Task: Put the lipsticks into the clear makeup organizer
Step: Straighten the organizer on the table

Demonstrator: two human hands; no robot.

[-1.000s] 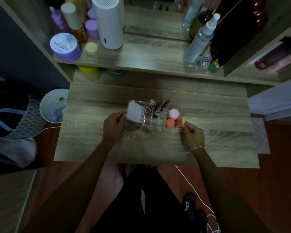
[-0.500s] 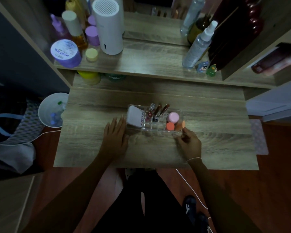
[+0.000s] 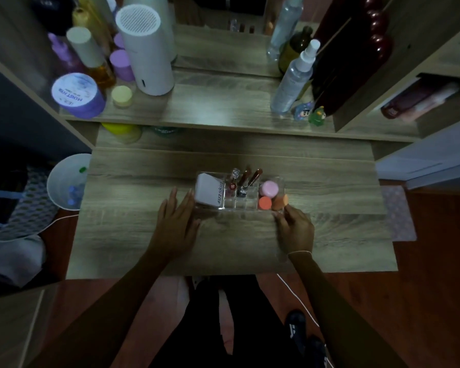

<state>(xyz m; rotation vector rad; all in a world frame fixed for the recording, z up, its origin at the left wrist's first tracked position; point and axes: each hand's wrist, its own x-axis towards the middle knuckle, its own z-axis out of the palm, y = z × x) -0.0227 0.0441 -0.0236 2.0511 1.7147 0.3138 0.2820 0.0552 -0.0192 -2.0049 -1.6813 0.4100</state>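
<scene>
While the lipsticks [image 3: 243, 179] stand in the clear makeup organizer [image 3: 250, 204], your left hand [image 3: 177, 227] lies spread flat on the bench [image 3: 122, 235]; your right hand [image 3: 294, 229] curls loosely, empty, at its corner.

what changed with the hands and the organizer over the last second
The left hand let go of the clear organizer and now lies flat, open, just left of it. The right hand stays at its right front corner. The lipsticks and sponges stayed in place.

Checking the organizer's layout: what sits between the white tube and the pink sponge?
In the head view, the lipsticks stand in small compartments between the white tube and the pink sponge, inside the clear organizer.
</scene>
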